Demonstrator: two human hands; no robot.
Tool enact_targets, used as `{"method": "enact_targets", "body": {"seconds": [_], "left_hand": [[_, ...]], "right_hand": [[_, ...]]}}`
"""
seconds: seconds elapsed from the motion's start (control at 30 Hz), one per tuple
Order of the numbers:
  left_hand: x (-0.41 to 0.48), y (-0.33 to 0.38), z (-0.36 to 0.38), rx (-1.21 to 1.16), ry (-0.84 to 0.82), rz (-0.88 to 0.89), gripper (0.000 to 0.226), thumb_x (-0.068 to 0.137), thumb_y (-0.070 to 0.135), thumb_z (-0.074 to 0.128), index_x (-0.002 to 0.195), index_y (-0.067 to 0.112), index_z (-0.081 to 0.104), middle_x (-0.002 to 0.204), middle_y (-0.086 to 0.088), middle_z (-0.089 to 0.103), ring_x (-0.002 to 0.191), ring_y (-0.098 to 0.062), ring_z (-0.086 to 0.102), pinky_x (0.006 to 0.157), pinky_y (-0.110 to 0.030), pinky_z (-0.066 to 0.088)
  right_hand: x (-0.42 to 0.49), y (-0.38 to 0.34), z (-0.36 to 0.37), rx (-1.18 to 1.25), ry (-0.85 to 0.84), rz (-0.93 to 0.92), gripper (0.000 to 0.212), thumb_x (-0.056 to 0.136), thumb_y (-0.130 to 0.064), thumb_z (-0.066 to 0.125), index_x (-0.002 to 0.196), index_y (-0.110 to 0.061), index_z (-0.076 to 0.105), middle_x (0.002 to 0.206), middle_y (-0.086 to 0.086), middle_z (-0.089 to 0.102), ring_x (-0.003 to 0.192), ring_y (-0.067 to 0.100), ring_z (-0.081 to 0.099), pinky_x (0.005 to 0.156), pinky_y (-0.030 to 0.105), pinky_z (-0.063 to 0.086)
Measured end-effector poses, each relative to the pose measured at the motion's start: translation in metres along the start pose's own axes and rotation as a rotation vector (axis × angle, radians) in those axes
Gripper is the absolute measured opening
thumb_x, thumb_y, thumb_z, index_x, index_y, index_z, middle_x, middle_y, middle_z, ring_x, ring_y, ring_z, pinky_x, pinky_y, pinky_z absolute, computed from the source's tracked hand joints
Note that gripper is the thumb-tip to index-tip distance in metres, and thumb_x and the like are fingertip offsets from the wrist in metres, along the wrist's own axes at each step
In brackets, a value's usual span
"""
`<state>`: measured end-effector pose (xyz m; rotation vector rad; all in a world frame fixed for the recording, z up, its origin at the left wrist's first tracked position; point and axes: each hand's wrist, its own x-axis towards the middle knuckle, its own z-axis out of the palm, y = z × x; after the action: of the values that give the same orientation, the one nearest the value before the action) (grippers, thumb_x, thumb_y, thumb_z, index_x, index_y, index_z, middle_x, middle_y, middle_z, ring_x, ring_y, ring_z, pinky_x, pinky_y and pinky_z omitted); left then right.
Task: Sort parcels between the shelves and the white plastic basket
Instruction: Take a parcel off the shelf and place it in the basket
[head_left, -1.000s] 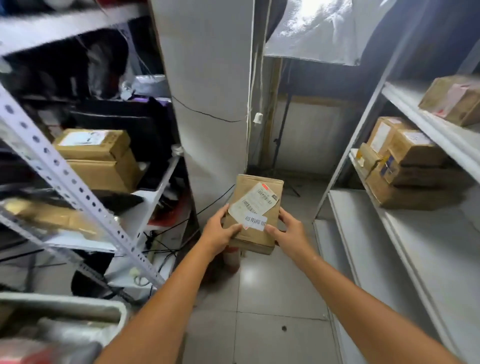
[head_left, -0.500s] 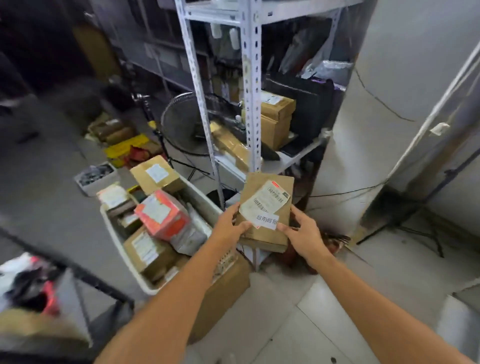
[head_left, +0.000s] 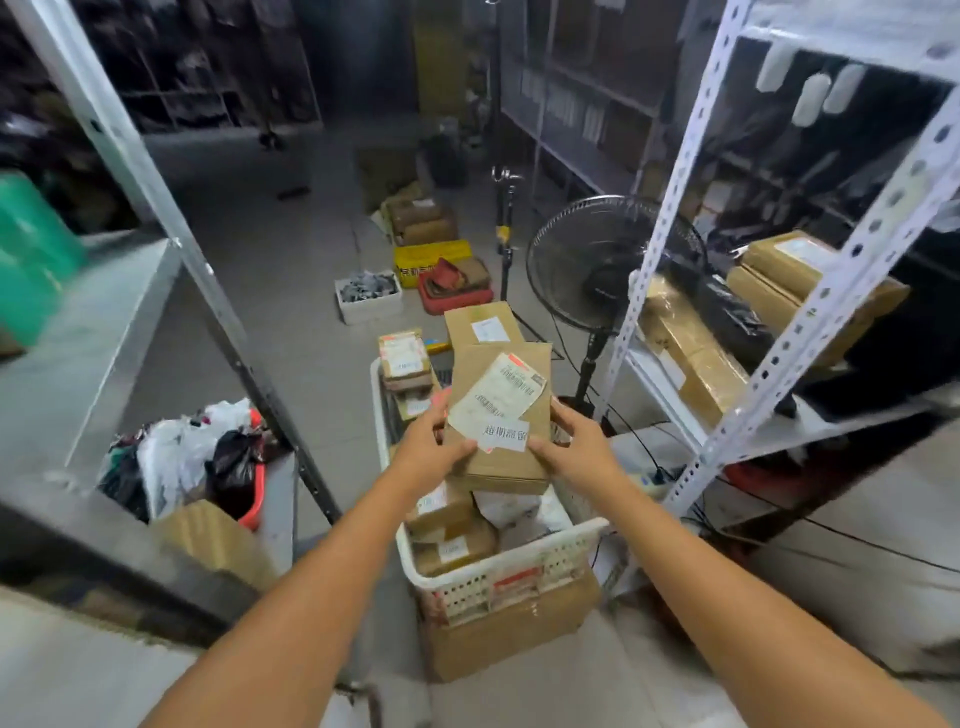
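I hold a brown cardboard parcel (head_left: 514, 457) with a white shipping label in both hands, directly above the white plastic basket (head_left: 519, 569). My left hand (head_left: 434, 449) grips its left edge and my right hand (head_left: 574, 452) grips its right edge. The basket sits on a cardboard box and contains several labelled brown parcels (head_left: 449, 540), with a larger box (head_left: 483, 327) at its far end. A white metal shelf unit (head_left: 774, 441) stands to the right and carries more brown parcels (head_left: 795, 280).
A black standing fan (head_left: 587, 270) stands between basket and right shelf. A grey shelf post (head_left: 208, 291) slants on the left, with bags in a red bin (head_left: 197, 462) below. More boxes, a yellow crate (head_left: 431, 260) and a white tub lie on the floor beyond.
My view swung left from the shelves to the basket. Both hands kept their grip and carried the parcel over the basket.
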<state>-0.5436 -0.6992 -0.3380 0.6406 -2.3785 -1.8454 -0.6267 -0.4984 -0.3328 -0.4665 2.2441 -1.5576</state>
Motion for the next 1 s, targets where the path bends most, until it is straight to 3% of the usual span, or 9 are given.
{"method": "enact_targets", "body": {"seconds": [0.1, 0.17, 0.37, 0.43, 0.53, 0.63, 0.73, 0.87, 1.0], "left_hand": [[0.035, -0.004, -0.027, -0.031, 0.037, -0.007, 0.075, 0.084, 0.011, 0.073, 0.148, 0.029, 0.037, 0.114, 0.021, 0.056, 0.093, 0.015, 0.055, 0.067, -0.003, 0.044], [0.059, -0.005, -0.039, -0.049, 0.053, -0.011, 0.073, 0.084, 0.012, 0.073, 0.146, 0.032, 0.039, 0.116, 0.018, 0.056, 0.098, 0.010, 0.054, 0.065, -0.005, 0.046], [0.145, -0.005, -0.042, -0.093, 0.063, -0.044, 0.060, 0.087, 0.009, 0.068, 0.139, 0.031, 0.047, 0.125, 0.007, 0.062, 0.115, -0.015, 0.059, 0.096, -0.040, 0.052], [0.177, -0.003, -0.034, -0.115, 0.072, -0.055, 0.057, 0.087, 0.008, 0.069, 0.134, 0.034, 0.049, 0.121, 0.009, 0.064, 0.112, -0.012, 0.060, 0.092, -0.032, 0.054], [0.223, 0.001, -0.019, -0.109, 0.107, -0.058, 0.062, 0.086, 0.009, 0.070, 0.135, 0.038, 0.046, 0.111, 0.020, 0.062, 0.100, 0.004, 0.058, 0.070, -0.009, 0.050], [0.269, 0.004, -0.006, -0.107, 0.133, -0.083, 0.062, 0.087, 0.008, 0.070, 0.140, 0.030, 0.046, 0.109, 0.020, 0.061, 0.102, -0.001, 0.058, 0.071, -0.010, 0.047], [0.315, 0.000, 0.006, -0.116, 0.135, -0.099, 0.063, 0.087, 0.007, 0.069, 0.142, 0.028, 0.046, 0.111, 0.016, 0.062, 0.101, 0.002, 0.058, 0.072, -0.011, 0.051], [0.366, -0.013, 0.018, -0.106, 0.145, -0.118, 0.066, 0.086, 0.014, 0.072, 0.144, 0.025, 0.043, 0.125, 0.006, 0.060, 0.114, -0.015, 0.057, 0.097, -0.038, 0.051], [0.401, -0.034, 0.026, -0.110, 0.130, -0.168, 0.073, 0.087, 0.015, 0.071, 0.149, 0.028, 0.034, 0.132, 0.006, 0.054, 0.119, -0.017, 0.051, 0.099, -0.041, 0.049]], "right_hand": [[0.048, -0.013, 0.018, 0.013, -0.053, -0.008, 0.064, 0.086, -0.009, 0.071, 0.144, -0.021, 0.047, 0.126, -0.015, 0.060, 0.110, -0.007, 0.056, 0.091, 0.013, 0.045], [0.078, -0.018, 0.024, 0.013, -0.082, -0.022, 0.061, 0.086, -0.007, 0.070, 0.142, -0.020, 0.051, 0.122, -0.014, 0.064, 0.109, -0.005, 0.058, 0.094, 0.020, 0.049], [0.174, -0.018, 0.016, 0.002, -0.118, -0.016, 0.052, 0.087, -0.003, 0.068, 0.136, -0.016, 0.055, 0.126, -0.001, 0.065, 0.110, 0.011, 0.063, 0.095, 0.032, 0.053], [0.209, -0.011, 0.006, -0.021, -0.141, -0.020, 0.054, 0.088, -0.004, 0.067, 0.138, -0.015, 0.054, 0.130, 0.000, 0.062, 0.117, 0.017, 0.060, 0.100, 0.041, 0.050], [0.261, 0.000, -0.010, -0.055, -0.173, -0.020, 0.057, 0.088, -0.004, 0.065, 0.141, -0.017, 0.051, 0.133, -0.003, 0.060, 0.124, 0.012, 0.054, 0.104, 0.035, 0.046], [0.310, 0.014, -0.021, -0.032, -0.198, -0.009, 0.058, 0.087, -0.002, 0.063, 0.141, -0.022, 0.052, 0.127, -0.011, 0.061, 0.118, 0.004, 0.054, 0.096, 0.021, 0.047], [0.355, 0.028, -0.030, -0.011, -0.173, 0.043, 0.060, 0.086, -0.001, 0.062, 0.141, -0.022, 0.052, 0.128, -0.011, 0.060, 0.119, 0.003, 0.053, 0.101, 0.031, 0.047], [0.401, 0.041, -0.032, -0.015, -0.155, 0.073, 0.056, 0.082, -0.013, 0.066, 0.134, -0.032, 0.056, 0.114, -0.027, 0.062, 0.104, -0.015, 0.056, 0.090, 0.024, 0.050], [0.434, 0.065, -0.026, -0.036, -0.133, 0.117, 0.059, 0.085, -0.009, 0.067, 0.139, -0.025, 0.053, 0.126, -0.013, 0.061, 0.109, -0.007, 0.055, 0.089, 0.018, 0.048]]}}
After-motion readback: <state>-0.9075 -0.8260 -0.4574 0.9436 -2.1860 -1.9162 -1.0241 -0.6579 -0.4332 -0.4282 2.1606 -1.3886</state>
